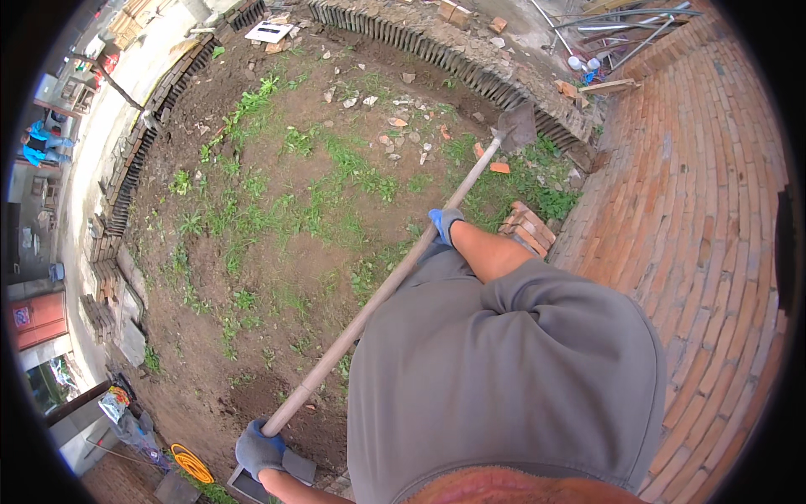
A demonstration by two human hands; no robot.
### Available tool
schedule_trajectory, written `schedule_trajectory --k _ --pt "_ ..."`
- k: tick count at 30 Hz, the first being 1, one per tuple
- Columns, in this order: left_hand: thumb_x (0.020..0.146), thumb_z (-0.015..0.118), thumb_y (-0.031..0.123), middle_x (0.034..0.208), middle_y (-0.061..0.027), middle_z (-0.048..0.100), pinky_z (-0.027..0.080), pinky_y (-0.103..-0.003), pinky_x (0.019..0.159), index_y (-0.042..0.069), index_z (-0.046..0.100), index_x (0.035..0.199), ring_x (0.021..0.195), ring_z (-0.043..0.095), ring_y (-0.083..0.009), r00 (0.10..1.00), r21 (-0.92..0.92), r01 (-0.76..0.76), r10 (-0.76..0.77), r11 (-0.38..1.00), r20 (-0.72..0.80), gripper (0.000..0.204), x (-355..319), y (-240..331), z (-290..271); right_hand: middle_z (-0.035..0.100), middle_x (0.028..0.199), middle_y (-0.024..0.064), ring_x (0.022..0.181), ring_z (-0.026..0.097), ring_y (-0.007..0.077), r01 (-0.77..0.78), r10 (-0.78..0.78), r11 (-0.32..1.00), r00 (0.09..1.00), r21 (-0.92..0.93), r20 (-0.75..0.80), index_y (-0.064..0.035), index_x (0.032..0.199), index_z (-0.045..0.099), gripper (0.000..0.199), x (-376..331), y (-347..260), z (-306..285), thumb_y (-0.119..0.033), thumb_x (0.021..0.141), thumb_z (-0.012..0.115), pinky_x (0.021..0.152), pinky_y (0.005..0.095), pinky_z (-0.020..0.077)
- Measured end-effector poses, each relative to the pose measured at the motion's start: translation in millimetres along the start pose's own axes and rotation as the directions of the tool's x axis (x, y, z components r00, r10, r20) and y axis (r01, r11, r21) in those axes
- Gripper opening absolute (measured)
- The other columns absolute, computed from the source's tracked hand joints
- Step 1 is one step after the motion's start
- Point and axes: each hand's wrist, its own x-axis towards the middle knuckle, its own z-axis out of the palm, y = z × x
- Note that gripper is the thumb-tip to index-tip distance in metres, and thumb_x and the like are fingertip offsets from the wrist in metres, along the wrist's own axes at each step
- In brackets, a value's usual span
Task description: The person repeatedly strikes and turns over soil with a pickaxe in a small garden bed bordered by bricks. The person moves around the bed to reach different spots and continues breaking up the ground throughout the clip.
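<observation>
A long-handled shovel slants across my body, its pale wooden handle (pixel 353 332) running from lower left to upper right. My left hand (pixel 259 449), in a blue and grey glove, is closed around the handle's butt end. Farther up the shaft, my right hand (pixel 445 223), gloved the same way, grips it in front of my grey shirt. The broad metal blade (pixel 517 126) is at the far right, by the row of upright tiles; whether it touches the ground I cannot tell. Orange brick pieces (pixel 499 168) and green weeds (pixel 550 172) lie near the blade.
A brick wall (pixel 697 218) rises close on my right, with stacked bricks (pixel 527 228) at its foot. Upright dark tiles (pixel 403 52) edge the weedy soil (pixel 277 244). A coiled yellow hose (pixel 191 464) lies lower left. Another person (pixel 42 144) in blue is far left.
</observation>
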Motion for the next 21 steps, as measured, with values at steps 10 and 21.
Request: schedule_trajectory --k 10,21 --pt "0.076 0.078 0.016 0.096 -0.0086 0.076 0.056 -0.044 0.084 0.013 0.077 0.111 0.095 0.072 -0.0316 0.917 0.197 -0.201 0.255 0.96 -0.306 0.035 -26 230 -185 0.068 0.103 0.0137 0.093 0.072 0.0356 -0.142 0.088 0.948 0.977 0.285 0.194 -0.0079 0.123 0.059 0.034 76 -115 -117 -0.029 0.097 0.067 0.078 0.0573 0.0604" --pt "0.1 0.066 0.028 0.088 -0.0087 0.073 0.056 -0.047 0.078 0.01 0.078 0.103 0.087 0.07 -0.0316 0.105 0.409 -0.203 0.435 0.89 -0.894 0.022 -41 409 -277 0.062 0.122 0.0077 0.107 0.069 0.0306 -0.321 0.067 0.673 0.924 0.666 0.377 -0.0145 0.133 0.055 0.04 97 -232 -172 -0.032 0.1 0.068 0.088 0.0571 0.0583"
